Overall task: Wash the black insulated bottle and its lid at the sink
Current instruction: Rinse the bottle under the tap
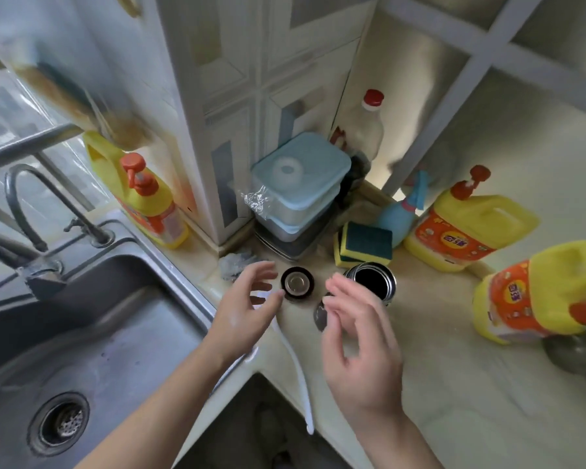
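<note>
Likely step: lifting both pieces across to the steel sink [122, 333]. The person does best to pinch the round black lid with its steel inner disc [297, 283] by the rim and wrap the upright black insulated bottle [391, 282] below its open mouth. The left hand [247, 313] is empty, its spread fingers [268, 267] just beside the lid's left edge. The right hand [362, 340] is empty and relaxed just before the bottle, near the pale counter's [447, 374] sink-side edge.
</note>
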